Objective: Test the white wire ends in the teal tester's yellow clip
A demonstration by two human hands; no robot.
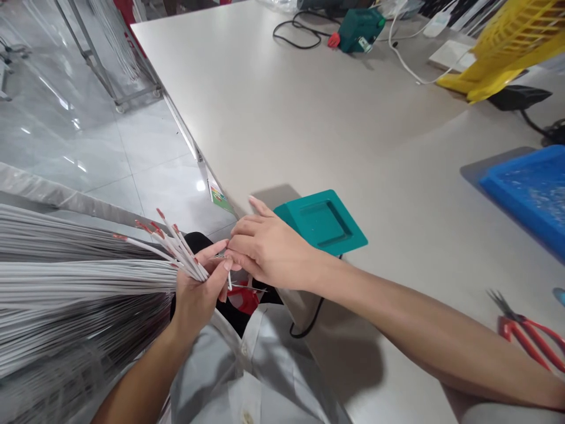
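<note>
Gripping a bunch of red-tipped wires (185, 259) in a mostly closed left hand (196, 299) beside the surface (309, 118), meeting it with a half-curled right hand (265, 246) (can't tell if holding anything), and tbh probably risking a few dropped ones by loosening that left grip.

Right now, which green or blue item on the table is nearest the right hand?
The teal piece with the square recess, directly beside the right hand. The dark green box and blue tray lie much farther away.
</note>
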